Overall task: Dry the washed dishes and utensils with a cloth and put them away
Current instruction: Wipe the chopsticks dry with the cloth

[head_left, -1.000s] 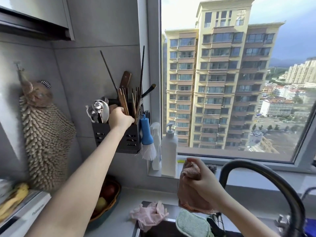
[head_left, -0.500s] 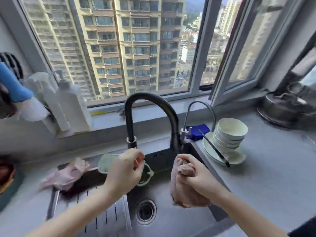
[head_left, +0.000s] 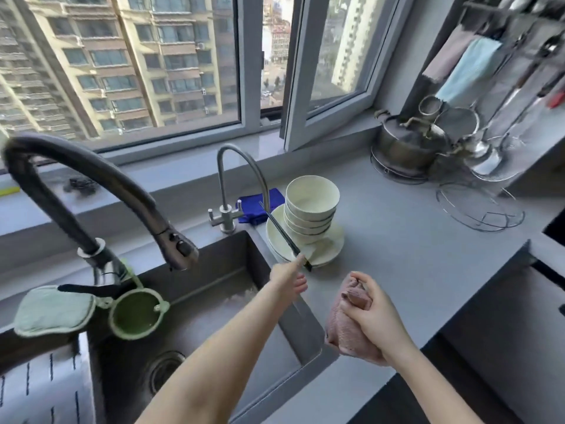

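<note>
At 8 o'clock in the view, a pale green pad (head_left: 53, 310) and a green round strainer (head_left: 137, 313) hang at the far rim of the dark sink (head_left: 220, 276). The black faucet (head_left: 101, 191) arches over them from 9 o'clock. A slim steel tap (head_left: 241, 175) stands at the sink's far right corner, with a blue cloth (head_left: 258, 201) behind it.

The chopsticks (head_left: 282, 234), dark and thin, are near the centre. They lie on the left side of the stacked plates (head_left: 328, 250), just left of the pile of bowls (head_left: 312, 209). Their long axis runs from 11 o'clock to 5 o'clock: the far tips point toward the steel tap, and the near ends jut past the plates' near rim.

The left hand (head_left: 289, 278) reaches up from 7 o'clock. Its forefinger is stretched to the chopsticks' near ends and its other fingers are curled under. I cannot tell whether it has hold of them.

At 5 o'clock the right hand (head_left: 373, 319) has its fingers wrapped round a bunched pink cloth (head_left: 345, 332) above the grey counter (head_left: 412, 255).

At 2 o'clock stand a steel kettle (head_left: 406, 142) and a wire rack (head_left: 480, 206), with hanging towels (head_left: 467, 68) above them.
</note>
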`<state>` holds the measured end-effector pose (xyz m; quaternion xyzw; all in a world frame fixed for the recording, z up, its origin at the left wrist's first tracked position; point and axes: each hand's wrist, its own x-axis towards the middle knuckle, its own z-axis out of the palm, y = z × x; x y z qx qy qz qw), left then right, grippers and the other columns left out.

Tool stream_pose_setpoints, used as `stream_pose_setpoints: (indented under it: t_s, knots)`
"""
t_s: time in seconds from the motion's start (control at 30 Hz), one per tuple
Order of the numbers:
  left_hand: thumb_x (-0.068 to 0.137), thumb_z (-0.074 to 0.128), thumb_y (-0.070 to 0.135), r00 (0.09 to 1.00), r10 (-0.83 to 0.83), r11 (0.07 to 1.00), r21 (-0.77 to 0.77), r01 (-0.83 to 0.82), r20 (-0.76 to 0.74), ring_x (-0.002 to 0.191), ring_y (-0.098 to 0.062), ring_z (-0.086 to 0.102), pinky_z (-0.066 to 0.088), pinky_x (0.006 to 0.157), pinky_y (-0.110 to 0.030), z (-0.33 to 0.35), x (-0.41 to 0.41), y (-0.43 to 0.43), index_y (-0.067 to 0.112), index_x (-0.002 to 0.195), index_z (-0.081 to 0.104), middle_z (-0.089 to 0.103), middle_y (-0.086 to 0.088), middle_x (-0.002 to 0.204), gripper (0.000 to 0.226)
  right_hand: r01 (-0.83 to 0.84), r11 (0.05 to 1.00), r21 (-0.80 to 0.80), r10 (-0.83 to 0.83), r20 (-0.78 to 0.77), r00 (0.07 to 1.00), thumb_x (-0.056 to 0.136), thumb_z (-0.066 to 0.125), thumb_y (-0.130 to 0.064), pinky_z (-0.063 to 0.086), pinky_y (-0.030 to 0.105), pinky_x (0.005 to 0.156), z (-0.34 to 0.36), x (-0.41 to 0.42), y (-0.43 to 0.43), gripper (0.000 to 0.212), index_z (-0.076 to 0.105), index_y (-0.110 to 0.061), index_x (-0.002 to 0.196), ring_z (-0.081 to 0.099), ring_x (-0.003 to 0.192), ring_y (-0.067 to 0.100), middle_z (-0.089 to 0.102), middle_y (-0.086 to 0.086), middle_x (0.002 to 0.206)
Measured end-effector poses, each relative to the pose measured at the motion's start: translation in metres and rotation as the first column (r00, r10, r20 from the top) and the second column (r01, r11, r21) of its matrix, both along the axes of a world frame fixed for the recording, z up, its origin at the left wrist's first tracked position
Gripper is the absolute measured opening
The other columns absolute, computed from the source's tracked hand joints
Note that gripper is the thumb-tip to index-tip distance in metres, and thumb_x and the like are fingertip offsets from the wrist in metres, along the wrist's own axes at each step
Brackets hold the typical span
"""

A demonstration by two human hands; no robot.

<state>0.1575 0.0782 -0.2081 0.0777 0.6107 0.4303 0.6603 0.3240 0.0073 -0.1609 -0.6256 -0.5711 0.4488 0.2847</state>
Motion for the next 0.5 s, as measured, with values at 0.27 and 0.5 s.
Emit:
stream_pose_setpoints:
  t_s: [0.27,0.5]
  knots:
    - [0.077,0.077,0.01,0.983,0.184,0.983,-0.026,-0.184,-0.011,0.053,-0.019,0.059,0.055,0.044,-0.026,-0.035,0.026,0.032,0.0,0.091,0.058,0.06,-0.012,0.076,0.026,0.013,0.998,-0.056,-0.015,-0.041,0.999,0.082,0.071,-0.007,0.045,0.039,0.103,-0.021,0.032,0.035,0.052,0.052,-0.028,0.126,0.057,0.112,0.008,0.058,-0.009,0.121]
    - [0.094,0.054,0.003,0.992,0.051,0.998,0.052,-0.045,-0.117,0.045,-0.017,0.065,0.058,0.051,-0.028,-0.023,0.008,0.001,-0.004,0.076,0.055,0.061,-0.019,0.072,0.02,0.006,0.996,-0.087,-0.02,-0.151,0.988,0.084,0.069,-0.004,0.045,0.03,0.1,-0.025,0.012,0.044,0.047,0.05,-0.029,0.119,0.056,0.107,0.003,0.057,-0.008,0.118]
